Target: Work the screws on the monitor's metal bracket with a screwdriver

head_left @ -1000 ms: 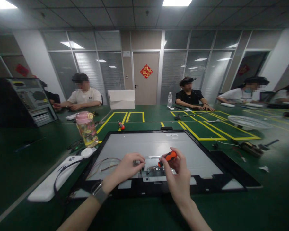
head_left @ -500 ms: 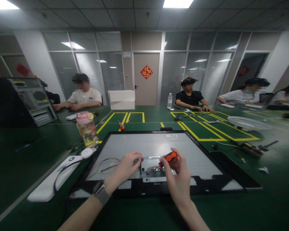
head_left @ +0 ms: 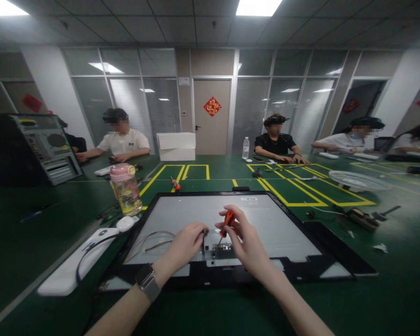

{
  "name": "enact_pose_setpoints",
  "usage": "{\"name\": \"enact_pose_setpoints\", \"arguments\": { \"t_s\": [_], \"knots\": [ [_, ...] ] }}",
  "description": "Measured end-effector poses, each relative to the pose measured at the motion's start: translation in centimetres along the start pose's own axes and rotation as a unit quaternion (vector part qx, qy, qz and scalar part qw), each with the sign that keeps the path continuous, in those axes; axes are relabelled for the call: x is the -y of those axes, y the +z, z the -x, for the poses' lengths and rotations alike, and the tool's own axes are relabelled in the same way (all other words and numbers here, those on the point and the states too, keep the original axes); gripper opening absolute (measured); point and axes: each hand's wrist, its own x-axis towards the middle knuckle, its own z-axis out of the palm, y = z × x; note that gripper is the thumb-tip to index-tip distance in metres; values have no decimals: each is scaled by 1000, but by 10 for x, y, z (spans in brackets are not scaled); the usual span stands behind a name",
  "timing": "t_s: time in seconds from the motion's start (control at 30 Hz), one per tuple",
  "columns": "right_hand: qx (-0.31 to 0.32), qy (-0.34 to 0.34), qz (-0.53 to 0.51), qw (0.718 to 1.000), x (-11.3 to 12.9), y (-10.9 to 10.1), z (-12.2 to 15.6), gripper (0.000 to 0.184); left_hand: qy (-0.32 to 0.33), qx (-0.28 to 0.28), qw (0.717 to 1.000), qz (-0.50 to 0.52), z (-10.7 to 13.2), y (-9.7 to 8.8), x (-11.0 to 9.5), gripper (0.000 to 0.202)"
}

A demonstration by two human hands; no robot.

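A flat display panel (head_left: 283, 233) lies grey back up in a black frame on the table. Near its front edge sits a small metal bracket (head_left: 210, 254) with a row of metal parts along it. My left hand (head_left: 187, 242) is closed at the bracket's upper left corner, its thumb and fingers pinching that edge; the exact contact is partly hidden. In my right hand (head_left: 247, 238) is an orange and black screwdriver (head_left: 229, 218), held by its handle, tilted but steep. Its shaft points down onto the bracket. Thin wires (head_left: 157, 243) lie on the panel left of the bracket.
On the left are a white power bank (head_left: 75, 266) with a black cable, a pink-lidded bottle (head_left: 125, 189) and a computer case (head_left: 45, 149). A dark flat slab (head_left: 339, 247) lies right of the panel. Several people sit across the table, near a white box (head_left: 177, 147).
My right hand has moved left and turned the screwdriver from nearly flat to steep, tip downward on the bracket. The left hand stays at the bracket's corner.
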Motion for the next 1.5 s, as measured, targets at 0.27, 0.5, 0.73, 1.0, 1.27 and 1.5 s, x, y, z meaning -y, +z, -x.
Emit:
{"name": "enact_pose_setpoints", "arguments": {
  "t_s": [0.27, 0.5, 0.73, 1.0, 1.27, 1.5],
  "knots": [
    [114, 60, -115, 985, -2, -4, -41, 38, -10, 16, 1000, -7, 0, 1, 3, 32],
    [43, 15, -40, 998, -7, 1, -32, 41, -17, 24, 999, -16, -2, 4, 4, 39],
    [3, -40, -25, 999, 2, 13, -36, 20, -12, 23, 999, -33, -4, 3, 0, 34],
    [59, 51, -175, 981, 2, 2, -39, 29, -11, 22, 998, -53, -5, 9, 7, 36],
    [27, 68, -205, 976, -15, -12, -43, 31, -8, 26, 998, -64, -3, 5, 2, 36],
    [61, 123, -269, 953, -11, -23, -41, 41, -10, 27, 997, -75, -3, 5, 1, 36]
  ]
}}
